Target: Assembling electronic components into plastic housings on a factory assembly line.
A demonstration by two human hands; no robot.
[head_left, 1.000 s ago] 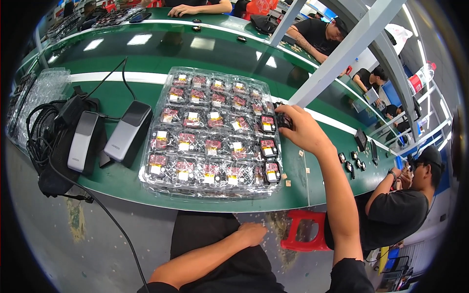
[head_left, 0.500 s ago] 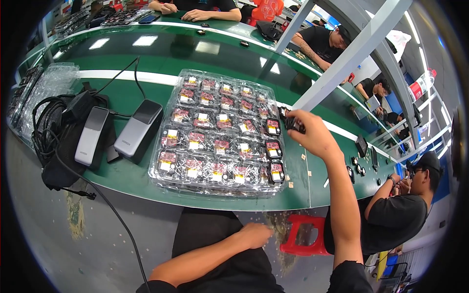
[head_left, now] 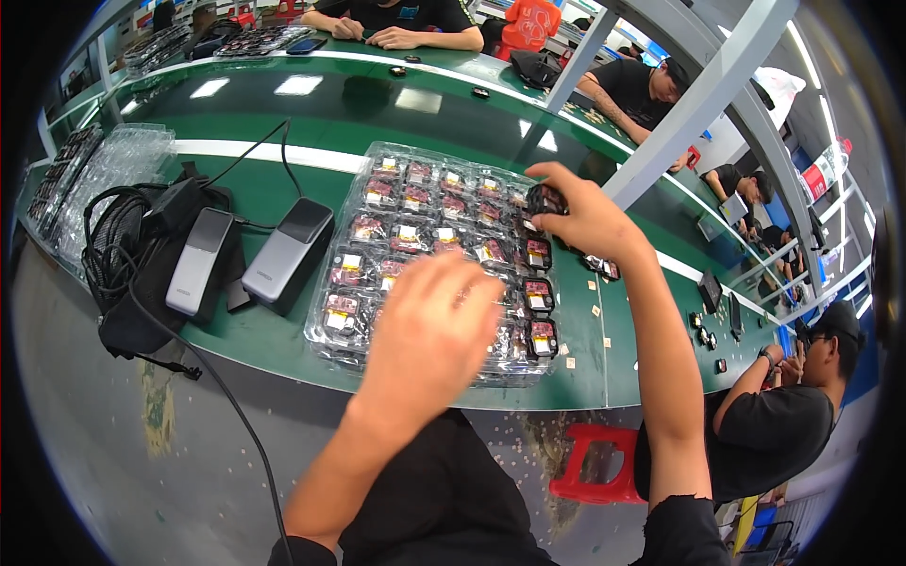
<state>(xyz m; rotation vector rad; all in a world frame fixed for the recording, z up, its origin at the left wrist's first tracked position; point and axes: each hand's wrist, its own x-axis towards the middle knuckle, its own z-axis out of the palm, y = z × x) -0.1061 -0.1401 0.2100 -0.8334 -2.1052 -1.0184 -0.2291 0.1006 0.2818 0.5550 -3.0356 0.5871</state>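
A clear plastic blister tray (head_left: 326,351) full of small black square modules with red circuit boards and white-yellow labels lies in front of me. At its far right corner my right hand (head_left: 590,219) pinches one black module (head_left: 545,200) between thumb and fingers, over the right column. Lower in that column sit more such modules (head_left: 539,294). My left hand (head_left: 436,325) hangs over the middle of the tray, its fingers bent and smeared by motion. It hides several pockets, and whether it holds anything does not show. Another dark module (head_left: 601,268) lies on the table beneath my right wrist.
Two grey power banks (head_left: 289,255) and a coiled black cable (head_left: 113,231) lie left of the tray, with stacked clear trays (head_left: 123,174) beyond. A grey metal post (head_left: 694,108) rises at the right. A co-worker (head_left: 774,406) sits right, near a red stool (head_left: 596,462).
My left hand has risen from my lap to above the tray. My right hand has moved left with a module, from beside the tray to over its far right corner.
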